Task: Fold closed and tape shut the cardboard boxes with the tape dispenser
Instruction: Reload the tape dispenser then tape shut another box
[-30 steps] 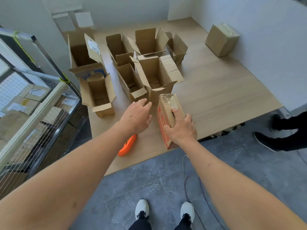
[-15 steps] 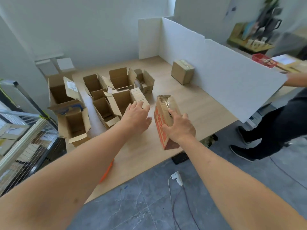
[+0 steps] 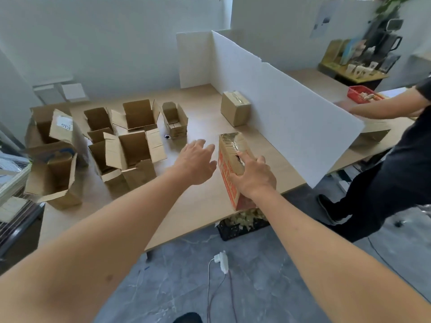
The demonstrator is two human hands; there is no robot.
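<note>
A closed brown box with red print (image 3: 228, 169) and shiny tape on top stands near the table's front edge. My right hand (image 3: 253, 176) holds its near top corner, fingers over the top and thumb on the printed side. My left hand (image 3: 195, 160) hovers with spread fingers just left of that box, touching nothing. Several open cardboard boxes (image 3: 130, 148) with raised flaps stand on the left half of the wooden table (image 3: 200, 201). Another closed taped box (image 3: 235, 108) sits farther back against the partition. No tape dispenser is visible.
A white foam partition (image 3: 279, 113) walls the table's right side. Another person (image 3: 387, 180) in dark clothes stands beyond it, arm reaching over a second table. A black crate (image 3: 242, 226) sits under the table edge, a plug and cable (image 3: 222, 261) on the floor.
The view has lifted and swung right, bringing the partition and the other person in. My left hand has drawn slightly away from the printed box. The orange dispenser has dropped out of sight.
</note>
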